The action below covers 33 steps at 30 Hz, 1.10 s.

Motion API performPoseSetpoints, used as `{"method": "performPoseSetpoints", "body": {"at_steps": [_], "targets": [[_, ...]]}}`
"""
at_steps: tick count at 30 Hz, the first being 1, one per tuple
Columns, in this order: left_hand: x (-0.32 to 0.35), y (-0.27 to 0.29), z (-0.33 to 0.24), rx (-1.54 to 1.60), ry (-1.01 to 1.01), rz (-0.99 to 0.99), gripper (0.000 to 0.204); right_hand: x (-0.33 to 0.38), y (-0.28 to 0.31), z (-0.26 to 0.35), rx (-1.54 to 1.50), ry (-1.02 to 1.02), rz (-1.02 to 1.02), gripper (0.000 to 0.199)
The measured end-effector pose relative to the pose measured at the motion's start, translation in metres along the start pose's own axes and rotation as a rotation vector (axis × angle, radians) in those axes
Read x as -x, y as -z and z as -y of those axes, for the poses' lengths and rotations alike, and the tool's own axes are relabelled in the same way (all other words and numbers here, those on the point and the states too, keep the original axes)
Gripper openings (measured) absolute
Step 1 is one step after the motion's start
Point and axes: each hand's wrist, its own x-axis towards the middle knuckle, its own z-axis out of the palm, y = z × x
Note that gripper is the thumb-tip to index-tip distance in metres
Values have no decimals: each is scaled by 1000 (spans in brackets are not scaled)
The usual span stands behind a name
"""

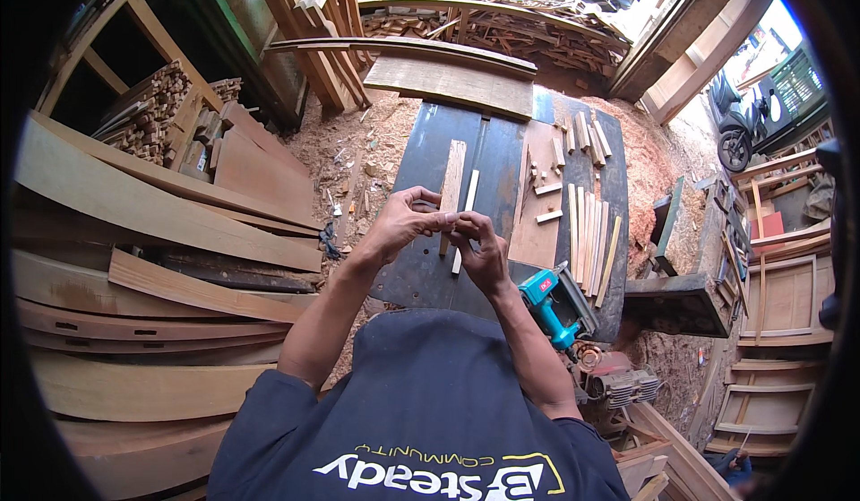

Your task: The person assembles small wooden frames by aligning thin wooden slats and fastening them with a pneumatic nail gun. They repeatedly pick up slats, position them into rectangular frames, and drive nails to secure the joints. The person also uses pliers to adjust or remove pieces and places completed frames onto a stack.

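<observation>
Above the dark metal worktable (408, 272), my left hand (400, 225) is closed around a flat wooden strip (453, 171) that points away from me. My right hand (484, 252) has its fingers pinched together, their tips meeting those of my left hand beside the strip. Whatever small thing is between those fingertips is hidden. A thinner pale stick (471, 192) runs alongside, partly behind my right hand; whether that hand touches it I cannot tell. Close to my right forearm lies a teal nail gun (548, 308).
Right of my hands, several narrow wooden sticks (587, 239) lie in a row, with short cut blocks (548, 189) beyond them. A wide board (452, 84) spans the table's far end. Long planks (161, 196) are stacked at left. A motor (618, 383) sits low at right.
</observation>
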Motion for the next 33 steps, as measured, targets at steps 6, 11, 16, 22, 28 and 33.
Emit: {"method": "performPoseSetpoints", "body": {"at_steps": [6,11,16,22,28,33], "targets": [[-1,0,1,31,14,23,51,-1,1,3,42,46,-6,36],[2,-4,0,49,14,-6,53,-1,1,5,48,98,-56,41],[1,-10,2,33,18,-7,48,1,4,4,147,158,-77,49],[-3,-13,6,108,-5,10,43,5,1,-1,123,231,-170,44],[-2,-2,6,91,33,15,40,9,1,-3,151,223,-121,48],[-2,-1,6,169,80,-16,33,11,-2,-2,39,106,-188,42]]}}
